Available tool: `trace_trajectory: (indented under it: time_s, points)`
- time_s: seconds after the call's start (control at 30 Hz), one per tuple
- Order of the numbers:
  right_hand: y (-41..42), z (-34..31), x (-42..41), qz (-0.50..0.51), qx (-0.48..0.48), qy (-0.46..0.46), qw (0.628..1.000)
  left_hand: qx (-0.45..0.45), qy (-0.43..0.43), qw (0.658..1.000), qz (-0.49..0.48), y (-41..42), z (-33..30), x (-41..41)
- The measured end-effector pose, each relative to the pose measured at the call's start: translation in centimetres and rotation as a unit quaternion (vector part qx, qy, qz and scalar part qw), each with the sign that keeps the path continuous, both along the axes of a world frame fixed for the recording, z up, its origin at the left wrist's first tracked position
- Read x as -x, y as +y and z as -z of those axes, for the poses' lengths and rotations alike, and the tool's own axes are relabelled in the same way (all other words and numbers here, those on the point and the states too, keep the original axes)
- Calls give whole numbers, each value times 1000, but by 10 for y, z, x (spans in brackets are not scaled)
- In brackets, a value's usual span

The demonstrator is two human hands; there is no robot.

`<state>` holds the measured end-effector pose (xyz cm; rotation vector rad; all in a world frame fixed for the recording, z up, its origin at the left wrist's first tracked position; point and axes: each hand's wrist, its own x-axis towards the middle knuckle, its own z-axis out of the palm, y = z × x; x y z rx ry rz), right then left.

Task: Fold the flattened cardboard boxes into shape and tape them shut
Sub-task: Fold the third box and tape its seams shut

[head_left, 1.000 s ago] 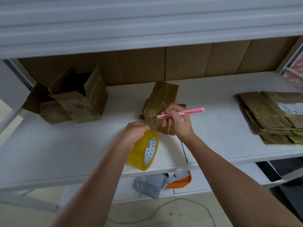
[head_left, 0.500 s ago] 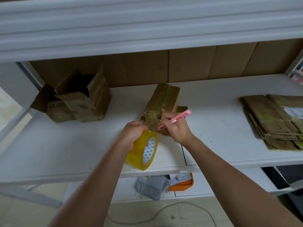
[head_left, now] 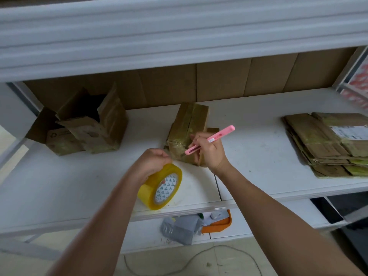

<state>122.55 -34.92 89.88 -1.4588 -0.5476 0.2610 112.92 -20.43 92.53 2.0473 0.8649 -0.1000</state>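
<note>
The left hand (head_left: 151,163) grips the top of a yellow tape roll (head_left: 161,187), fingers curled over its rim, with the roll hanging below and just to the right of the knuckles, over the front part of the white shelf (head_left: 59,186). The right hand (head_left: 210,151) pinches a pink box cutter (head_left: 209,140) like a pen, its near tip pointing left toward the left hand and its far end sticking up and to the right past the fingers. Directly behind both hands, touching the right hand's fingertips, sits 1 small taped cardboard box (head_left: 189,124), its near end glossy with tape; a thin strand of tape appears to run from the roll to that end, though it is faint. Far to the left of the left hand stand open cardboard boxes (head_left: 87,126) with flaps up. Well to the right of the right hand lies a stack of flattened cardboard boxes (head_left: 326,142), the top 1 bearing a white label. Below the hands, on a lower shelf, are an orange tray (head_left: 219,224) and some grey wrapping (head_left: 179,230); a cord (head_left: 191,261) trails across the floor.
</note>
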Motion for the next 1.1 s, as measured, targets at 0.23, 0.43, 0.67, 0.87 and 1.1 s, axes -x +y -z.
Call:
trace_trajectory:
  time_s: [0.23, 0.43, 0.67, 0.87, 1.1]
  points:
    - [8, 0, 12, -14, 20, -17, 1000, 49, -20, 998, -16, 1, 4, 3]
    - [10, 4, 15, -26, 75, -90, 993, 61, -31, 997, -19, 1, 6, 1]
    - [-3, -1, 1, -14, 157, -91, 983, 82, -31, 995, -45, 28, 6, 16]
    - [10, -9, 2, -9, 105, -3, 994, 85, -67, 993, -55, 28, 15, 23]
    - [-1, -35, -1, 30, -86, 84, 992, 77, -78, 992, -54, 21, 16, 24]
